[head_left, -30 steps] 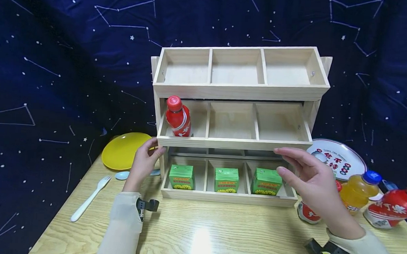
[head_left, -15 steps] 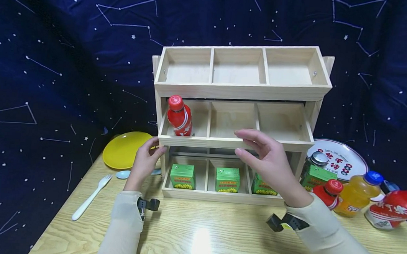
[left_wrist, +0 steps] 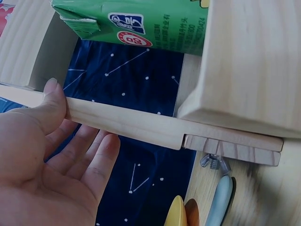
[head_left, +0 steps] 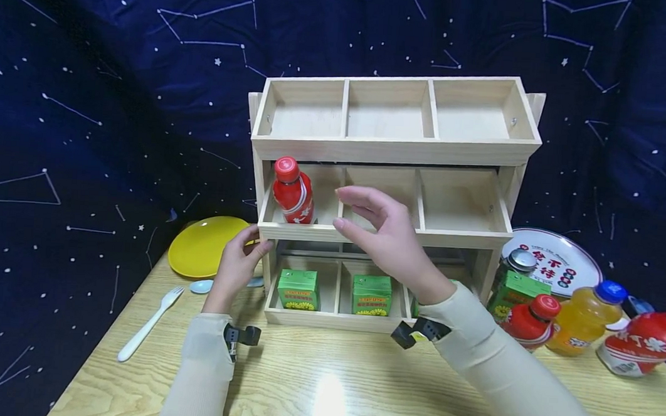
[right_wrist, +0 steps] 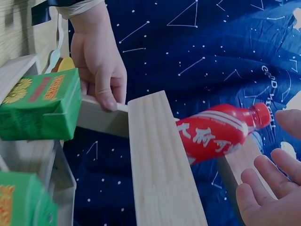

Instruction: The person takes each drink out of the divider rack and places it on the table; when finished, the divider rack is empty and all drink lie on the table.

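Clearly the reach is the step in hand: at frame centre the right hand [head_left: 385, 233] hovers with fingers spread and empty, just right of the red bottle [head_left: 292, 192], which stands upright in the leftmost compartment of the middle tier of the wooden rack [head_left: 395, 150]. Lower left of it, the left hand [head_left: 236, 267] steadies the rack's left post, thumb pressed on the wood, fingers relaxed. Next, judging by the gap, the right fingers must travel left and wrap the bottle's body without tipping it.
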Demonstrator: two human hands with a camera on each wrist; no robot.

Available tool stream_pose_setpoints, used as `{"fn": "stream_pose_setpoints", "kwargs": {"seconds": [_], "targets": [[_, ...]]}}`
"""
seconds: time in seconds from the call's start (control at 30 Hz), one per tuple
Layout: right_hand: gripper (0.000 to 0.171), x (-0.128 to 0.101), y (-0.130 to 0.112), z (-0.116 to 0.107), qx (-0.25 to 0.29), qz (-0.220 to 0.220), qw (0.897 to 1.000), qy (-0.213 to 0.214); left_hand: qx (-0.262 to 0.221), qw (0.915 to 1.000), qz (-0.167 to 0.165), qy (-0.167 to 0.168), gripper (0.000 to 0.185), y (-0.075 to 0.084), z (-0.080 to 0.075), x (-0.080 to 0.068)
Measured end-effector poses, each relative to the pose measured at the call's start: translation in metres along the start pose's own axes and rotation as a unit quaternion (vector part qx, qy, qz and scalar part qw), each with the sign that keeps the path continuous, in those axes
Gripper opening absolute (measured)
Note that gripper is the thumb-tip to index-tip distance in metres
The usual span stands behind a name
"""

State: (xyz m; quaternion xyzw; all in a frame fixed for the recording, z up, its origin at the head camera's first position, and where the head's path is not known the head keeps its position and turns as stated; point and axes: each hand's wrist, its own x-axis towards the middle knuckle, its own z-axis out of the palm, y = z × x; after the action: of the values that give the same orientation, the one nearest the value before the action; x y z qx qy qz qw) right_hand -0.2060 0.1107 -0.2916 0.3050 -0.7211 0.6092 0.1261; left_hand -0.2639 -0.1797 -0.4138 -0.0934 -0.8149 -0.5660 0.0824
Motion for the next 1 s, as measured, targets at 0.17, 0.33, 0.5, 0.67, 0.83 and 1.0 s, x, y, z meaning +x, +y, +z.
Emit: {"fn": "stream_pose_setpoints", "kwargs": {"seconds": [0.17, 0.33, 0.5, 0.67, 0.83, 1.0], "targets": [[0.048, 0.019, -0.004, 0.014, 0.000, -0.014, 1.000, -0.006, -0.004, 1.0000, -0.006, -0.001, 0.047, 0.000, -0.001, -0.001], [0.054, 0.037, -0.008, 0.028, -0.009, -0.030, 0.999, 0.001, -0.005, 1.0000, -0.005, -0.003, 0.048, 0.000, -0.001, -0.001], [0.058, 0.051, -0.007, 0.040, -0.021, -0.027, 0.999, 0.005, -0.018, 0.9998, 0.001, -0.006, 0.047, 0.001, 0.001, 0.001], [0.058, 0.062, -0.002, 0.053, -0.024, -0.018, 1.000, -0.001, -0.023, 0.9997, 0.005, -0.006, 0.047, 0.000, 0.000, 0.002], [0.048, 0.068, 0.002, 0.059, -0.041, -0.017, 0.999, 0.012, -0.010, 0.9999, 0.005, -0.004, 0.046, -0.002, 0.000, 0.002], [0.042, 0.068, 0.003, 0.060, -0.030, -0.052, 0.997, 0.040, -0.008, 0.9999, 0.004, -0.007, 0.045, 0.008, 0.000, -0.001]]}}
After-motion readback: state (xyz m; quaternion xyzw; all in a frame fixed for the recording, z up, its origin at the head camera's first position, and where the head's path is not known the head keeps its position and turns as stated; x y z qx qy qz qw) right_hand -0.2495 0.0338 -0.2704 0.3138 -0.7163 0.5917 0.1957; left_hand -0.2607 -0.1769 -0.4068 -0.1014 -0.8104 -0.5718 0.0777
